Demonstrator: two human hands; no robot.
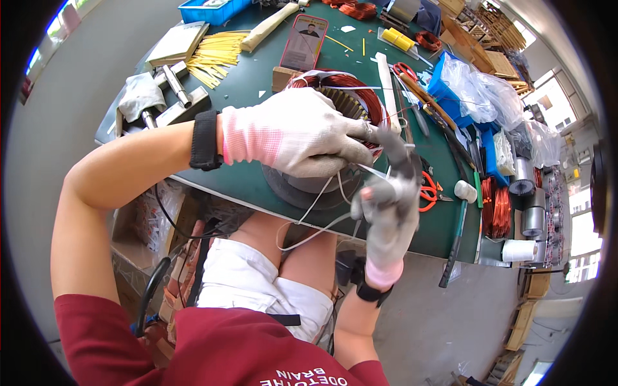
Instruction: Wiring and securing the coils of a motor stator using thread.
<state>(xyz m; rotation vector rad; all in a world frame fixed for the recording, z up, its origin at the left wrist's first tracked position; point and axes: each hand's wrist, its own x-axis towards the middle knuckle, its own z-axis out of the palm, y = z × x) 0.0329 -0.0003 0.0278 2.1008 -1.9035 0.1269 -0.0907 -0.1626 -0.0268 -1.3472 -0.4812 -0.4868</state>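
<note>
A motor stator with red-brown copper windings and yellowish slot strips around its bore stands at the table's near edge, on a dark round base. My left hand, in a white and pink knit glove, lies over its near side with fingers bent against the winding; the palm hides much of it. A thin white cord comes from under those fingers and hangs in loops over the edge. My right hand, gloved and blurred by motion, is just right of the stator, with a stretch of cord running into its fingers.
A phone leans behind the stator. Yellow strips and metal parts lie left. Right are red-handled scissors, a white-headed mallet, blue bins and copper wire coils.
</note>
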